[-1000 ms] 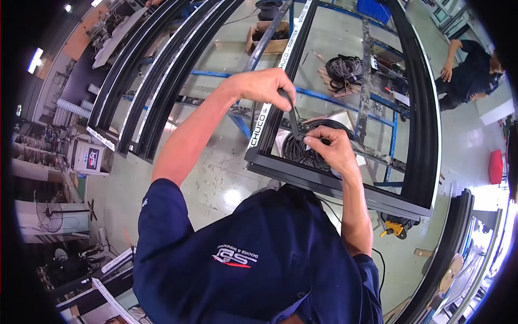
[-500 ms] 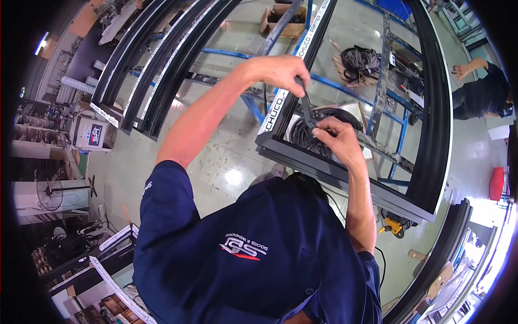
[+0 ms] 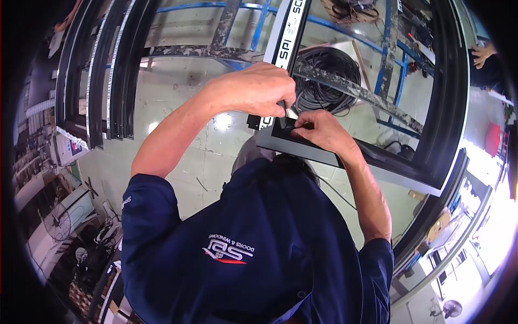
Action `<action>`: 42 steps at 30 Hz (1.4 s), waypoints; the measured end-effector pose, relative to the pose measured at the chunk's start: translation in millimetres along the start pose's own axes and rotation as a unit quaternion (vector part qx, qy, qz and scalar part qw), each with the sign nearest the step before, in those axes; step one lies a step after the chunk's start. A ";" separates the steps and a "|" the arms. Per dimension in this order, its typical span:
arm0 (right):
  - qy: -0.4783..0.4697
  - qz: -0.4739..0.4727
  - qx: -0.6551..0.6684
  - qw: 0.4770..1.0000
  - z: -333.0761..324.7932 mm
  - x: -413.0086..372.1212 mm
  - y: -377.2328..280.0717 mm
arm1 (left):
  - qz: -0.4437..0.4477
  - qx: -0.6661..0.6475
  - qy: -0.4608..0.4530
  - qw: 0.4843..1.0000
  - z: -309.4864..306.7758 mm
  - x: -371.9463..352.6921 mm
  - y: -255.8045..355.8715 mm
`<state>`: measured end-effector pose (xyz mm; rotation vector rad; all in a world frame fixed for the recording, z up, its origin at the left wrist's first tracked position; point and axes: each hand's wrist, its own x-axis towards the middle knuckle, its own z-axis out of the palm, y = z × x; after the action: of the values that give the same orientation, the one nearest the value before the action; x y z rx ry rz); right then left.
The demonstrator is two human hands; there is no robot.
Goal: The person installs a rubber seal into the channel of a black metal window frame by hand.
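My left hand (image 3: 256, 89) is closed in a pinch on a short black rubber gasket strip (image 3: 286, 120), above the near left corner of a dark window frame (image 3: 310, 153). My right hand (image 3: 325, 132) is right beside it, thumb and finger pinched together low at the same corner, on the strip's lower part. The fingers partly hide the strip, and its seating against the frame's inner edge cannot be made out. White printed tape (image 3: 286, 48) runs along the frame's left bar.
Under the frame stands a blue and black metal rack (image 3: 350, 86), with a coil of black gasket (image 3: 326, 70) below. More dark profiles (image 3: 97, 70) lie at left. At far right another person's hand (image 3: 482, 55) shows. A red object (image 3: 492, 139) stands behind.
Both hands have come down with the strip to the frame's corner; before, it was stretched between them above the opening. My view has shifted nearer to the corner.
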<state>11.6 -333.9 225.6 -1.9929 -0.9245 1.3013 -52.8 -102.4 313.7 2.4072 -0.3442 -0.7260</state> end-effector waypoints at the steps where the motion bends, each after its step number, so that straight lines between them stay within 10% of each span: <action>1: 0.007 0.010 -0.003 1.000 0.8 0.8 -0.9 | 0.007 0.003 -0.007 1.000 -0.8 4.0 -1.2; 21: -0.039 -0.040 -0.097 0.994 13.7 31.1 4.1 | 0.192 0.055 0.020 0.980 8.4 35.3 -16.7; 42: 0.001 0.037 -0.174 0.984 -9.1 -22.4 5.0 | 0.085 0.137 -0.004 0.987 10.6 28.7 22.9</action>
<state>14.9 -355.7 236.9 -2.3115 -1.1522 1.2428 -37.1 -136.8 308.5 2.5898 -0.6824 -0.6453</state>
